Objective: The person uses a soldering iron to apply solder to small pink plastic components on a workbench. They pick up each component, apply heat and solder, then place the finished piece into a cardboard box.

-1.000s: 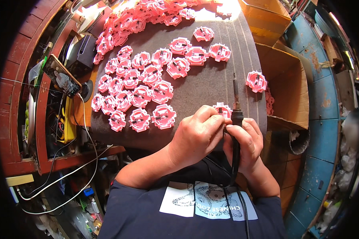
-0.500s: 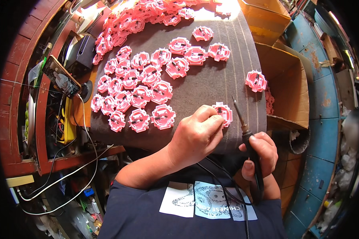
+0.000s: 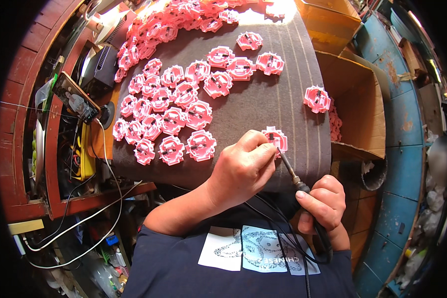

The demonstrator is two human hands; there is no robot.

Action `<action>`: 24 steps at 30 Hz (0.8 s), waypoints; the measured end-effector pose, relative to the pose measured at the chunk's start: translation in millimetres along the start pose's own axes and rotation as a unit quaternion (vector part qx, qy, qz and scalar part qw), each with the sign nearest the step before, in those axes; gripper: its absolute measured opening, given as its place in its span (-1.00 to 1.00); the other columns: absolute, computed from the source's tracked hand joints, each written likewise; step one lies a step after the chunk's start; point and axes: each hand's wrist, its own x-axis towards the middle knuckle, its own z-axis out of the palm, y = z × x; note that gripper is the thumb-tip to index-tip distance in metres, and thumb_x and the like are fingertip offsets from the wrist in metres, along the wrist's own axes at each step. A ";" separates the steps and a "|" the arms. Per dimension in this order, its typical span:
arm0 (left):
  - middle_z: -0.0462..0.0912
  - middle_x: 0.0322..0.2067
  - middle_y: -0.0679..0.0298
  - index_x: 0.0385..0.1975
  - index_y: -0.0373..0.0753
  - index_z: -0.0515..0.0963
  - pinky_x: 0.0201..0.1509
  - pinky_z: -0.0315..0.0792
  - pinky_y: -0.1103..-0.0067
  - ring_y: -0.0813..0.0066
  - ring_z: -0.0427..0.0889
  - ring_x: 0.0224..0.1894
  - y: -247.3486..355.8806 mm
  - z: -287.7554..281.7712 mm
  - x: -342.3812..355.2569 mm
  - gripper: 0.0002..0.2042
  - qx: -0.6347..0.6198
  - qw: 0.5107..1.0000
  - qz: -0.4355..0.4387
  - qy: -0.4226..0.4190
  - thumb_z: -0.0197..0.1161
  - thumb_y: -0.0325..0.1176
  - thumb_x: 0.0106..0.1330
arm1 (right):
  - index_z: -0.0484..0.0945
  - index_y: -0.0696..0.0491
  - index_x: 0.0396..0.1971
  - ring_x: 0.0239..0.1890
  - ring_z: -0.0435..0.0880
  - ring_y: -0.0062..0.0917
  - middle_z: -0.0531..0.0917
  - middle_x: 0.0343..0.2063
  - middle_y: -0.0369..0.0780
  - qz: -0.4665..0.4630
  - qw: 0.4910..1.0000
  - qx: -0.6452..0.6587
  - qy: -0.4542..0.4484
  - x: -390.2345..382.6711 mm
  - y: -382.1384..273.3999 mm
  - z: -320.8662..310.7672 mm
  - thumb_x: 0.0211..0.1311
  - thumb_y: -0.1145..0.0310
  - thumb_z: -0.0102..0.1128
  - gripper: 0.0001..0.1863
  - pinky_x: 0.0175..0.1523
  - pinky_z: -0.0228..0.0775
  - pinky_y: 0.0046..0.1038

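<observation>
My left hand (image 3: 246, 164) is closed, its thumb and forefinger pinched at the lower left edge of a pink plastic part (image 3: 277, 137). This part lies on the dark cloth and has a small black piece set in its middle. My fingers cover its lower left side. My right hand (image 3: 325, 206) is wrapped round the black handle of a soldering iron (image 3: 289, 168). The iron slants up to the left, and its tip is at the part's lower edge, close to my left fingertips. Whether the tip touches the plastic is hard to tell.
Several similar pink parts (image 3: 201, 145) lie spread to the left, with a heap (image 3: 154, 32) behind. One more pink part (image 3: 317, 99) sits near the right edge by a cardboard box (image 3: 357, 99). A phone (image 3: 77, 97) stands at left. The iron's black cord (image 3: 270, 211) crosses my lap.
The soldering iron has tilted down and left, bringing its tip from the right of the pink part to its lower edge. My left hand has stayed at the part.
</observation>
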 end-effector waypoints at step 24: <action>0.58 -0.30 0.13 -0.24 -0.32 0.65 -0.31 0.64 0.35 0.14 0.70 -0.34 0.5 -0.5 0.3 -0.85 0.000 1.000 -0.001 -0.003 0.41 -0.60 0.23 | 0.64 0.20 0.06 -0.50 0.51 -0.35 0.59 -0.43 -0.17 0.047 0.995 -0.024 0.085 -1.3 1.7 7.7 0.35 0.47 0.34 -0.69 -0.39 0.41 -0.33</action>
